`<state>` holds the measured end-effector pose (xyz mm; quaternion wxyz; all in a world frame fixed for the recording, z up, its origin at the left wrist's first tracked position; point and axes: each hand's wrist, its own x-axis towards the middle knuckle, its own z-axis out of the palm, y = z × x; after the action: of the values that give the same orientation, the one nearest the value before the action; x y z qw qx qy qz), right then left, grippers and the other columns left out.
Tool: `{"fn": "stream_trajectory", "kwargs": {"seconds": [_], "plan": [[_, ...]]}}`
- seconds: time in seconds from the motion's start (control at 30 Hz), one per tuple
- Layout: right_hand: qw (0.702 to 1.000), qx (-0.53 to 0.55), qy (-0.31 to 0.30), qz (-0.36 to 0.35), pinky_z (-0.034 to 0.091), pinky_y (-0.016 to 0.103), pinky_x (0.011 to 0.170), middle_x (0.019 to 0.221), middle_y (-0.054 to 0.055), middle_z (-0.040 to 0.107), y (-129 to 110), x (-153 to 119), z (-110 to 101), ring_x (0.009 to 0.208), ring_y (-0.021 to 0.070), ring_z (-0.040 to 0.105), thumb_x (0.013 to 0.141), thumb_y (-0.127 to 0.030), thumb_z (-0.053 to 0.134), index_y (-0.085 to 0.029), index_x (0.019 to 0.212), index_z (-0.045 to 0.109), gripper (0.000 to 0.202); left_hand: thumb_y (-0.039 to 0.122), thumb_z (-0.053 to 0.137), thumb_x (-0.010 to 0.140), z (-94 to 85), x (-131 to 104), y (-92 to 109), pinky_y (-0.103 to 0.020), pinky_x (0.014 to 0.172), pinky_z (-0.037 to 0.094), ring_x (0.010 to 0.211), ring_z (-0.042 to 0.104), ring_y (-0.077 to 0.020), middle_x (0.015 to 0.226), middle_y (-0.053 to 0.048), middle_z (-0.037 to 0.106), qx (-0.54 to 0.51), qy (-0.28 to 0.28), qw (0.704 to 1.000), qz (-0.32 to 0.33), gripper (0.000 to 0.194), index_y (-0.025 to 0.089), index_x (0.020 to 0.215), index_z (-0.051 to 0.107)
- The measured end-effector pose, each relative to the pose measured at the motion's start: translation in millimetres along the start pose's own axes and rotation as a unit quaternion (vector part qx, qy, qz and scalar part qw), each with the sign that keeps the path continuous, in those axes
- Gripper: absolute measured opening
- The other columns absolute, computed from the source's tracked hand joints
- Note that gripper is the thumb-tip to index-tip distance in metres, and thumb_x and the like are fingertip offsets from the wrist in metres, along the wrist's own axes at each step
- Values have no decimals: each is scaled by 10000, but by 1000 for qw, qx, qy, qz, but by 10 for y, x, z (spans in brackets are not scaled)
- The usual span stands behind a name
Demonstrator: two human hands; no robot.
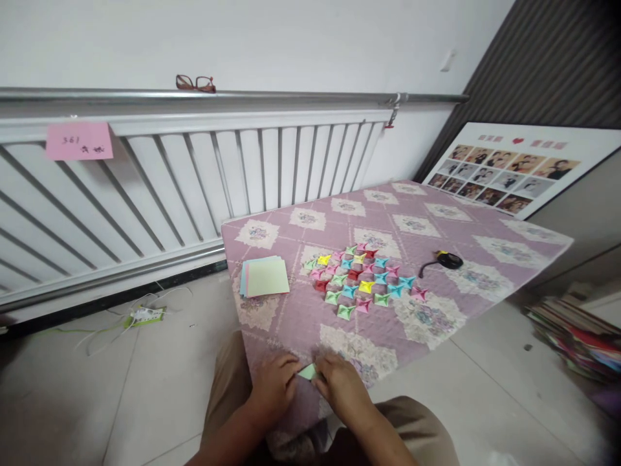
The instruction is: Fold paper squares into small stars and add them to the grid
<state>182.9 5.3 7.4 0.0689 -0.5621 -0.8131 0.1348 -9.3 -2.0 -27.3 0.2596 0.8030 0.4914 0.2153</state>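
A small pale green piece of folded paper (308, 371) lies on the purple patterned tablecloth (291, 323) near the table's front edge, between my two hands. My left hand (276, 385) has its curled fingers at the paper's left side. My right hand (339, 382) has its fingers bunched over the right side of the paper. Both hands partly cover it. Further back sit rows of small folded paper shapes (365, 287) in green, pink, yellow, red and blue. A stack of square coloured sheets (268, 277), pale green on top, lies at the table's left.
A black corded object (449, 260) lies on the right of the table. Behind stands a white radiator (272, 162) with glasses (195, 83) on the pipe above. A photo board (504, 168) leans at the back right. A power strip (146, 316) is on the floor.
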Motion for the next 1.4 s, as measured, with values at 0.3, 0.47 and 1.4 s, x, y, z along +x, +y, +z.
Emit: {"fn": "stream_trajectory", "kwargs": {"seconds": [0.3, 0.47, 1.4], "plan": [[998, 61, 15, 2, 384, 241, 689, 769, 9, 626, 16, 19, -21, 775, 166, 578, 769, -144, 566, -208, 715, 611, 95, 113, 460, 779, 42, 198, 143, -313, 831, 423, 898, 569, -177, 927, -28, 655, -104, 3, 991, -79, 261, 207, 919, 659], [995, 99, 19, -2, 382, 223, 679, 738, -5, 623, 58, 40, -19, 750, 146, 576, 763, -136, 561, -204, 698, 614, 108, 117, 472, 771, 76, 271, 148, -299, 794, 425, 849, 575, -168, 886, -24, 659, -123, 10, 987, -103, 223, 190, 874, 656], [990, 100, 83, 49, 405, 261, 647, 723, 37, 631, -56, 100, -26, 693, 177, 595, 824, -152, 404, -206, 737, 568, 193, 55, 456, 752, -31, 310, 364, -327, 910, 427, 989, 539, -179, 1122, -64, 574, -152, 61, 981, -99, 425, 188, 1148, 534]]}}
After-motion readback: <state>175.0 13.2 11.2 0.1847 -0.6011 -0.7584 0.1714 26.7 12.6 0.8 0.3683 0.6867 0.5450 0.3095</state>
